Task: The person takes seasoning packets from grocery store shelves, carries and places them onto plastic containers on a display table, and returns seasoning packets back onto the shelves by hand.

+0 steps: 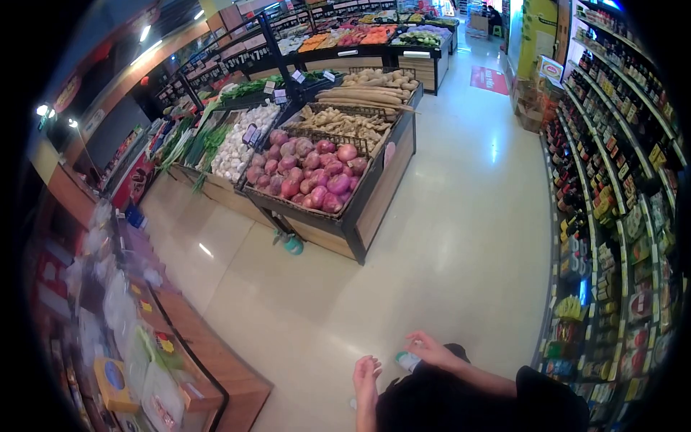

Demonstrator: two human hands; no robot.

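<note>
Onions (306,174) sat fwd & a bit L of both hands, well apart, at the near end of the produce stand (383,205), its long side running away from the wearer; which hand was nearer, hard to tell. R hand (429,349) was loosely spread, L hand (366,371) half-curled, nothing seen in either. Wooden counter (248,392) edge lay L of L hand. Floor (461,245) ran btwn stand & R-side shelves (601,237).

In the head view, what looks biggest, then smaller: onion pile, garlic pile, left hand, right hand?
1. Onion pile
2. Garlic pile
3. Left hand and right hand: too alike to rank, and both are nearer the camera.
</note>
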